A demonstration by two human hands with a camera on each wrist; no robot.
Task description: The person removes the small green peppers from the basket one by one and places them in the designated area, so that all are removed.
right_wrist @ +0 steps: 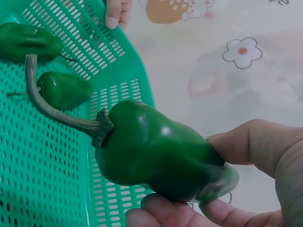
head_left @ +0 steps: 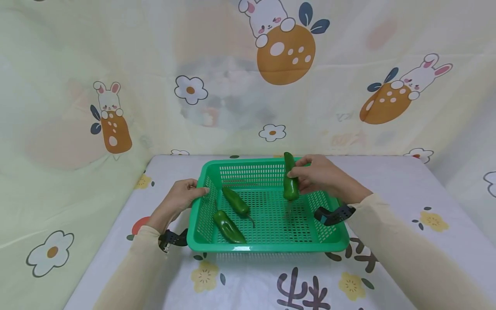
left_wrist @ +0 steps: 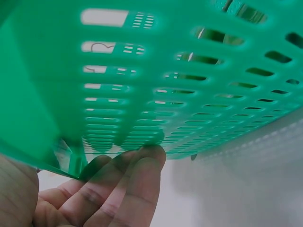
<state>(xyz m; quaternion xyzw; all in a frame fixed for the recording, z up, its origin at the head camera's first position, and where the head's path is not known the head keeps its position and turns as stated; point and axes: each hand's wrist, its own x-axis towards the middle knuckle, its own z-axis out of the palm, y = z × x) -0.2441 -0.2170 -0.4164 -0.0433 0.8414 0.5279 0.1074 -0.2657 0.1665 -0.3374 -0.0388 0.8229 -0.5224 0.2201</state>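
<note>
My right hand [head_left: 317, 174] pinches a long green pepper [head_left: 290, 188] between thumb and fingers, above the right part of a green plastic basket [head_left: 267, 247]. In the right wrist view this pepper [right_wrist: 147, 146] shows its curved stem, with the thumb and fingers around the tip end. My left hand [head_left: 181, 198] grips the basket's left rim, thumb over the edge. From the left wrist view, its fingers [left_wrist: 137, 184] press against the slotted outer wall. Two more green peppers lie in the basket's left half: one farther back [head_left: 235, 201], one nearer [head_left: 228, 227].
The basket stands on a table covered with a pale floral cloth [head_left: 391, 189]. Behind the table hangs a printed sheet [head_left: 228, 47] with rabbits and flowers. A dark strap [head_left: 334, 214] circles the right wrist, and another [head_left: 174, 238] the left.
</note>
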